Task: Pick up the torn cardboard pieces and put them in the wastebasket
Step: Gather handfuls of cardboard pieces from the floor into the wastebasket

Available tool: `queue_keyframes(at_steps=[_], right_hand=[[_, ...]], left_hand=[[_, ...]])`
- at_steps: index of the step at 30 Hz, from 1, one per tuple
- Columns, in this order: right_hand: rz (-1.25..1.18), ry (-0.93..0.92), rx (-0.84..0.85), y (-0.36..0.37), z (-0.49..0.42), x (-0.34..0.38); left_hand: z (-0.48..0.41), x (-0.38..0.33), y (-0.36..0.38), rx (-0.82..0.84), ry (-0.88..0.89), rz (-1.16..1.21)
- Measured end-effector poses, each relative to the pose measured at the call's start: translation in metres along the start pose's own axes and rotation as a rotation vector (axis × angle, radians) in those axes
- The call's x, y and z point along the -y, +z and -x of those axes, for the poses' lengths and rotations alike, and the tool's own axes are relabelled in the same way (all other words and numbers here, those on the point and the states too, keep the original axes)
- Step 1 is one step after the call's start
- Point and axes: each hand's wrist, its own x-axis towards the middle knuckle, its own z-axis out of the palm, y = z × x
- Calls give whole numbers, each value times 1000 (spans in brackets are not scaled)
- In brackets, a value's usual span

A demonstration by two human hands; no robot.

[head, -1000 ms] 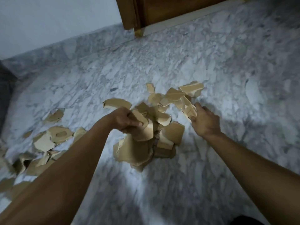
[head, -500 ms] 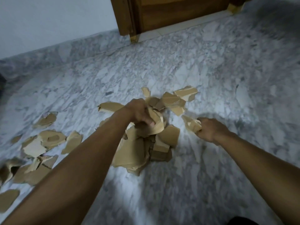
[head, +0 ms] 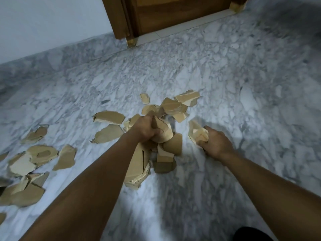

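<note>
Shifted since a second ago: right hand (head: 215,145), drawn off the right edge of the cardboard pile (head: 172,145), fingers curled round a torn piece (head: 197,134) now just clear of the pile. Left hand (head: 145,130): over the pile's middle, fist closed on a bunch of pieces (head: 162,130). Loose pieces (head: 41,153): scattered on the marble floor (head: 243,84) left of the pile, further pieces (head: 186,99) on its far side, wooden door (head: 173,13) well beyond.

Left hand (head: 146,129) and right hand (head: 215,143), stretched forward, both clench, fingers curled.
</note>
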Motion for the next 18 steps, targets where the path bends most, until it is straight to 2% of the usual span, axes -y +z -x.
queue_keyframes(at_steps=[2,4,7,8,10,12,13,15,18], right_hand=[[-240,77,-51,-11,-7,14],[-366,96,-21,-15,-15,33],[-412,106,249,-5,-26,70],[-376,111,337,1,-26,83],[-160,108,390,23,-28,101],[96,112,307,45,-24,112],[143,119,261,52,-21,115],[169,122,193,58,-16,116],[164,75,126,55,-18,107]], left_hand=[[4,3,-19,-64,-62,138],[11,10,-42,-96,-98,268],[33,23,-74,-58,-173,284],[41,29,-80,-29,-202,247],[54,49,-82,19,-250,211],[64,72,-72,59,-296,221],[68,82,-63,81,-312,229],[69,97,-41,119,-323,211],[69,108,-14,65,-311,182]])
